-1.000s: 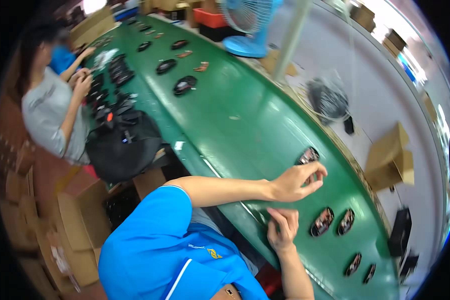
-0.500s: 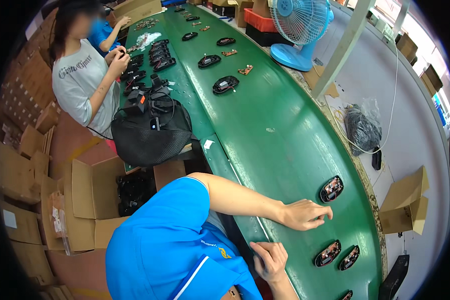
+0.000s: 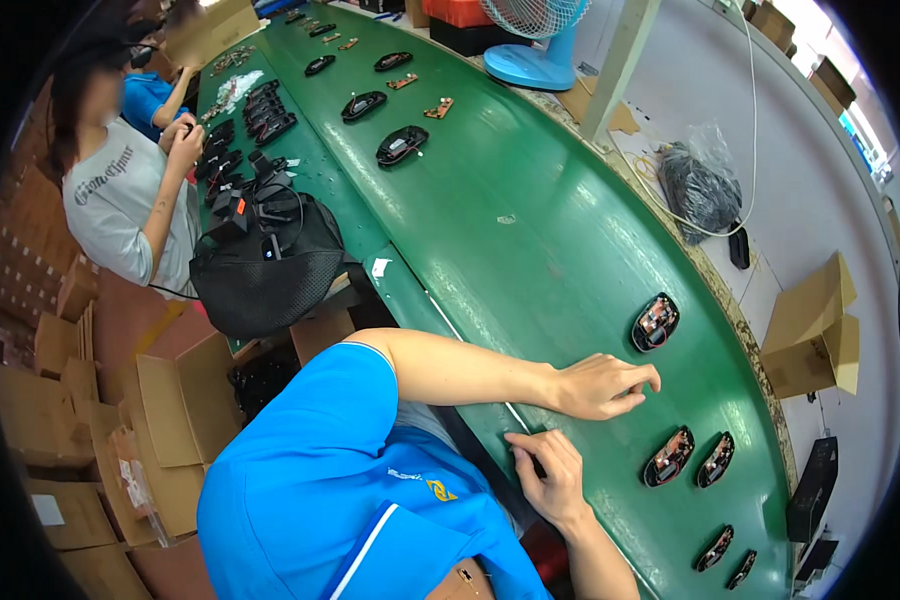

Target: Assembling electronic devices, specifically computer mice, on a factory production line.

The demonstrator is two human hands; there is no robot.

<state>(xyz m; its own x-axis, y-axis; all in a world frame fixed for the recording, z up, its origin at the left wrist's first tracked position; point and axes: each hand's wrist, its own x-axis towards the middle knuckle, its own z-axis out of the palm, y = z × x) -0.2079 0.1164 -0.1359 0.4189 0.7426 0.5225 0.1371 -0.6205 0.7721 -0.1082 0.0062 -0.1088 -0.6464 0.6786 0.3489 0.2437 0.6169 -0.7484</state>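
My left hand (image 3: pixel 602 385) rests on the green conveyor belt (image 3: pixel 530 230) with loosely curled fingers and the index finger stretched out; nothing is in it. The nearest part is an open black mouse base (image 3: pixel 655 322) with a circuit board inside, lying a short way beyond the fingertips. My right hand (image 3: pixel 547 468) lies flat at the belt's near edge, fingers apart, holding nothing that I can see. Two more open mouse bases (image 3: pixel 668 456) (image 3: pixel 716 459) lie just right of it.
More mouse bases (image 3: pixel 401 146) and small boards (image 3: pixel 438 107) lie farther up the belt. A black mesh bag (image 3: pixel 266 262) sits at the belt's left edge. A person in a grey shirt (image 3: pixel 120 200) works beside it. Cardboard boxes (image 3: pixel 160 420) stand at left, a blue fan (image 3: pixel 530 50) beyond the belt.
My left hand has let go of the mouse base and drawn back from it along the belt. My right hand has stayed at the near edge.
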